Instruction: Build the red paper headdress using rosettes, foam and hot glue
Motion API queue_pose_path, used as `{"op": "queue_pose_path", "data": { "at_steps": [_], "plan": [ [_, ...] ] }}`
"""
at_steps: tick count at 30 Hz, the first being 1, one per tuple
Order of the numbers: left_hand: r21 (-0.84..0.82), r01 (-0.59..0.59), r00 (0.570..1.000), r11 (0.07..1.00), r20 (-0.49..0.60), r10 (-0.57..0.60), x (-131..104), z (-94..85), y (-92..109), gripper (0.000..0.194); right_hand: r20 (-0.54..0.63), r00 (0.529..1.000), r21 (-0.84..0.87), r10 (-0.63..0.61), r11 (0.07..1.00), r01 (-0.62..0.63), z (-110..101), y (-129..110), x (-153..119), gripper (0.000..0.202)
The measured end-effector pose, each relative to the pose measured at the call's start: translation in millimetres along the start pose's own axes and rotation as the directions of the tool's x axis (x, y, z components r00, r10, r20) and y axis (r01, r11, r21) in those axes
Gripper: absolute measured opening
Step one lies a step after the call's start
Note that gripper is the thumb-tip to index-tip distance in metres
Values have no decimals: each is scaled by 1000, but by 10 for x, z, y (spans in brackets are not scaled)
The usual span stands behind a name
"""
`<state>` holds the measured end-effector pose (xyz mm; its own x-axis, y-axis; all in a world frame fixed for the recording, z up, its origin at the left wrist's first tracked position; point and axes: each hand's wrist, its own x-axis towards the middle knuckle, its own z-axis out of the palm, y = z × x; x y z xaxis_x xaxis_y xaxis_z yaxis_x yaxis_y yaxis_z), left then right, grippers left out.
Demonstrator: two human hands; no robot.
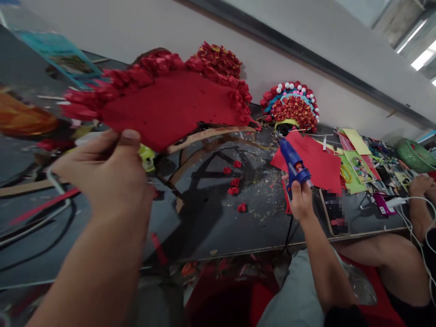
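Observation:
My left hand (112,168) pinches the lower left edge of a red fan-shaped piece (170,104), holding it up above the table. Crumpled red flowers line its upper rim, and a brown curved strip (211,132) runs along its underside. In my right hand (301,200) is a blue glue gun (293,161), gripped by the handle over the table's right half. Several small red flowers (235,182) lie loose between the two hands. Close behind the glue gun lies a sheet of red paper (316,159).
Against the wall stands a finished-looking headpiece (294,109) with white beads. A phone (334,211) lies by the front edge. Coloured sheets, yellow scissors (345,172) and a green basket (417,156) sit to the right. Another person's hand (422,188) rests there, near white cables.

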<state>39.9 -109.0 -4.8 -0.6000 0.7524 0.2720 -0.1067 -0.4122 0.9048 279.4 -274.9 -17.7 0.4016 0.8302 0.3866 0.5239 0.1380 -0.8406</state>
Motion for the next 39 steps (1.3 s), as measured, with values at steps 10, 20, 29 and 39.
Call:
{"op": "queue_pose_path", "data": {
  "at_steps": [10,20,29,39],
  "plan": [
    [76,53,999,996,-5,-53,8,-39,57,45,-208,951,-549,227,778,-306,-471,410,344,45],
    [80,6,995,997,-102,2,78,16,-22,28,57,993,-722,106,691,-32,-45,-18,154,29],
    [-19,-41,999,999,22,42,-33,42,2,14,595,801,-480,-64,771,418,644,-119,-340,17],
    [-19,-210,960,977,184,210,-275,22,268,26,-118,872,-294,-475,855,426,171,-302,90,4]
  ]
}}
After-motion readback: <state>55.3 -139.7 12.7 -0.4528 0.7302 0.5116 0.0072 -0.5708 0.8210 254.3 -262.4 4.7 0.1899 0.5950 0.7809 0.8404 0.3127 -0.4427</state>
